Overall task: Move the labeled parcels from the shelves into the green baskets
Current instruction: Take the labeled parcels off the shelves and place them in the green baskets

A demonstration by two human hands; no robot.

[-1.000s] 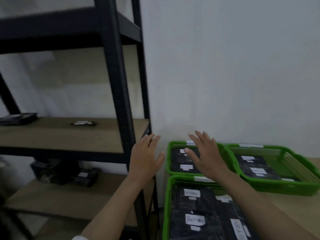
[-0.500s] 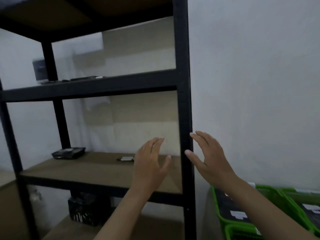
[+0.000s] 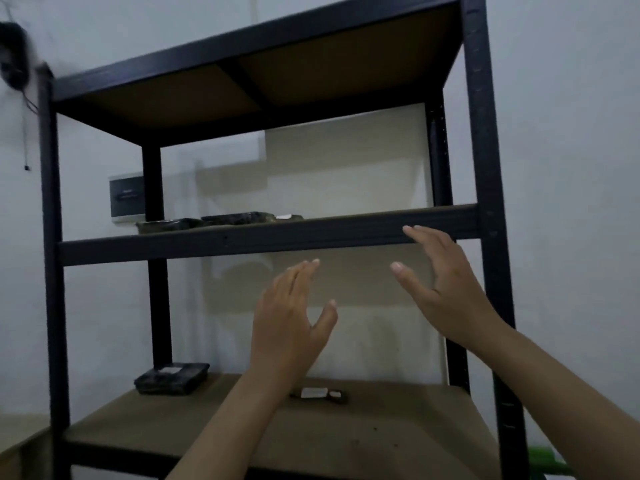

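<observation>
Both my hands are up in front of the black shelf rack, holding nothing. Left hand: fingers straight and together, thumb spread, palm facing right. Right hand: fingers extended and relaxed, thumb out, palm facing left. The two palms face each other with a gap between them. Right fingertips overlap the front rail of the middle shelf from this view; can't tell if they touch it.

Parcels, all on the rack:
- Middle shelf, left-center: flat dark parcels lying side by side, seen nearly edge-on, a white label showing at the right end. Count unclear from this angle.
- Lower shelf, back left: dark wrapped parcel with a white label on top, lying flat.
- Lower shelf, center: small flat parcel with a white label, just right of my left forearm.

Neither hand touches any parcel. Left hand is level with the gap between the middle and lower shelves; right hand is higher, at the rail.

A sliver of green basket shows at bottom right, past the rack's right post. A dark panel is mounted on the wall behind the rack.
</observation>
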